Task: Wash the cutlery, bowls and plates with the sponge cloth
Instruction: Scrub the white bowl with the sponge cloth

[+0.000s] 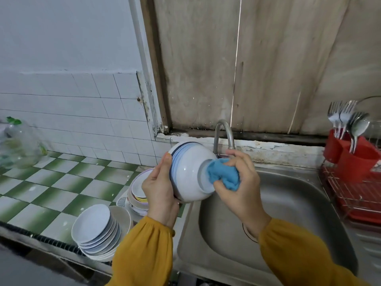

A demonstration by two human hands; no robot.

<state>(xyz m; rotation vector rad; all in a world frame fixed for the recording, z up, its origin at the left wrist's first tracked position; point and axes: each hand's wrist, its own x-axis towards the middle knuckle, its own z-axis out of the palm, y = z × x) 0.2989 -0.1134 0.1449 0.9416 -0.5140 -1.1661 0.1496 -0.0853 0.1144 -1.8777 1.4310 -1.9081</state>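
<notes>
One bowl in hand, white with blue bands near the rim, tipped on its side over the left edge of the sink, foot turned to the right. Left hand clasps it at the rim, thumb up along the outer wall, fingers hidden behind. Right hand is bunched tight around one blue cloth, which is pressed against the bowl's foot ring.

One tap, curved, stands just behind the bowl and right hand; whether water runs cannot be told.

Left of the sink, on the green-and-white checked counter, two piles. The near pile is a leaning stack of plates; about seven or eight rims show, exact count uncertain, and a larger pale dish sits under and behind them. The far pile is a stack of small bowls, partly hidden by the left hand; perhaps four or five, count unsure.

Right of the sink, one red rack carries one red holder with upright cutlery: about three forks and one or two spoons, blurred.

One clear jar stands at the far left of the counter.

Both sleeves are mustard yellow.
</notes>
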